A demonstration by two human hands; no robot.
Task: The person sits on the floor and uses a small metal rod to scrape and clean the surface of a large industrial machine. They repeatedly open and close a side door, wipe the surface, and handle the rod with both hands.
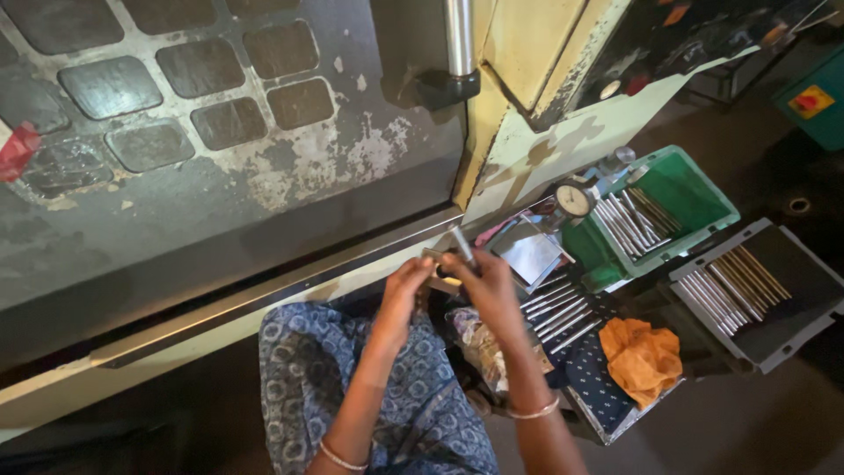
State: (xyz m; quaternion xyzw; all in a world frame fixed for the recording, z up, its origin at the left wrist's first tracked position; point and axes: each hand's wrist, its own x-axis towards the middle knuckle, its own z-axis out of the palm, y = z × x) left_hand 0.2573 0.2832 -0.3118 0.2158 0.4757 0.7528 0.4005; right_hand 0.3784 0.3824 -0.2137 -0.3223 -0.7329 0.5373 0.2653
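The metal rod [462, 244], a short silver-grey pin, is held upright in front of the person's lap, just below the long edge of the machine door. The right hand [488, 286] is closed around its lower part, with the tip standing clear above the fingers. The left hand [406, 286] is raised beside it, fingers curled on a small metal gauge piece [437, 268] that sits between the two hands; the hands are close together, nearly touching.

Largest in view is the machine door [220, 149], dark grey, with a grid of rounded square panels and worn paint. To its right stands a cream machine frame [527, 149]. At the right edge lies a dark grey tray [791, 325] holding a row of rods. Next to it sits a green bin [694, 198] with more rods. A dark tray [598, 396] beside the lap carries loose rods and an orange cloth [642, 356]. A dial gauge [574, 200] stands near the green bin. A shiny metal plate [530, 253] lies just right of the right hand.
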